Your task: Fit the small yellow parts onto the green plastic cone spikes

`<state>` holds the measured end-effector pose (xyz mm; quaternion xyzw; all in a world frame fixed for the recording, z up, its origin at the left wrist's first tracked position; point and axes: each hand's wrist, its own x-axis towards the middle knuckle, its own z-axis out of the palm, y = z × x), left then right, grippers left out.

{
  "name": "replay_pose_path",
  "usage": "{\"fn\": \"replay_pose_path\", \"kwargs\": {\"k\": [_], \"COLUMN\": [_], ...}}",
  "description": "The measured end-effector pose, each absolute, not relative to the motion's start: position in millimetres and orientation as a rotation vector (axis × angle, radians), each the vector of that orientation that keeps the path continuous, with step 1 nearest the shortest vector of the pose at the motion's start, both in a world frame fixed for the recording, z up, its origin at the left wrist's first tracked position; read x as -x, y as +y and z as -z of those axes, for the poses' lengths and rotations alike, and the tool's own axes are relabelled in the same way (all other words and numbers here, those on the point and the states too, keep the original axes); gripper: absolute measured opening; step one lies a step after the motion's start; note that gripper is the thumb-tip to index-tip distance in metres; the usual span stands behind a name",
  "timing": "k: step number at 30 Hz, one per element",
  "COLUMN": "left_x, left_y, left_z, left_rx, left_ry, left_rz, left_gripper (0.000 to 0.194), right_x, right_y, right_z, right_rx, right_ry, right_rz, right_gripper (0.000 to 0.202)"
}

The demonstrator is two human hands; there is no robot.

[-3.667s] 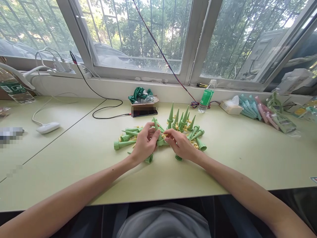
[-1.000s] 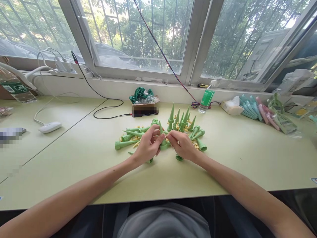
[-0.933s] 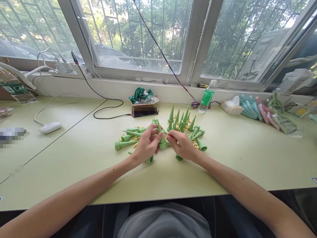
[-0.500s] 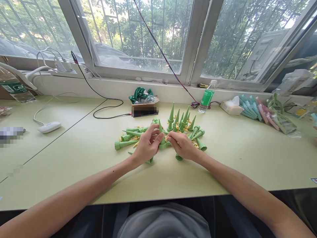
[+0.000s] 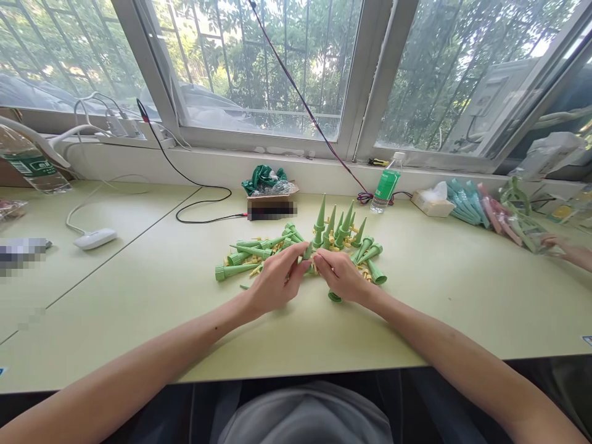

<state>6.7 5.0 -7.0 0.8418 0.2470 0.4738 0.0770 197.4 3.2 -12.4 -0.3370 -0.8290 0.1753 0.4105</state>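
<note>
My left hand point(image 5: 282, 274) is closed around a green plastic watering spike point(image 5: 308, 250), whose tapered tip shows above the fingers. Close against it, my right hand point(image 5: 342, 271) pinches a small yellow valve piece point(image 5: 315, 266), mostly covered by the fingertips. Behind the hands, several green spikes point(image 5: 344, 228) stand upright with yellow valves at their bases. More spikes lie loose to the left point(image 5: 238, 271) and right point(image 5: 377, 271), mixed with yellow pieces. A ribbed green end point(image 5: 335, 297) pokes out below my right hand.
A small cardboard box with green plastic point(image 5: 268, 185) stands behind the pile. A water bottle point(image 5: 386, 185), a tissue pack point(image 5: 432, 200) and bagged teal and pink items point(image 5: 467, 203) line the back right. Another person's hand point(image 5: 557, 243) touches a bag. A white mouse point(image 5: 95, 238) lies left.
My left hand has turned and moved slightly right, tilting the spike so that less of it shows. My right hand stays nearly still. Another person's hand has come in at the right edge.
</note>
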Motion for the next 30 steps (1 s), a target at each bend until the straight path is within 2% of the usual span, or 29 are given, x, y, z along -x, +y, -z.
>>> {"fn": "replay_pose_path", "kwargs": {"k": [3,7,11,20,30], "left_x": [-10,-14,-15,-14,-9], "left_y": [4,3,3,0,3], "left_z": [3,-7,-11,-10,4], "left_rx": [-2.154,-1.655,-1.473,-1.590,-2.118], "left_ry": [0.866,0.839,0.788,0.756,0.809], "left_rz": [-1.340,-1.192,-1.132,-1.132,-1.252], "left_gripper": [0.015,0.027,0.030,0.031,0.019], "right_x": [-197,-198,-201,-200,-200], "right_y": [3,3,5,4,5], "right_z": [12,12,12,14,13], "right_rx": [0.862,0.833,0.797,0.748,0.763], "right_ry": [-2.057,-2.073,-2.128,-2.153,-2.172], "right_rz": [-0.422,-0.418,-0.407,-0.331,-0.294], "right_gripper": [0.033,0.021,0.021,0.030,0.039]}}
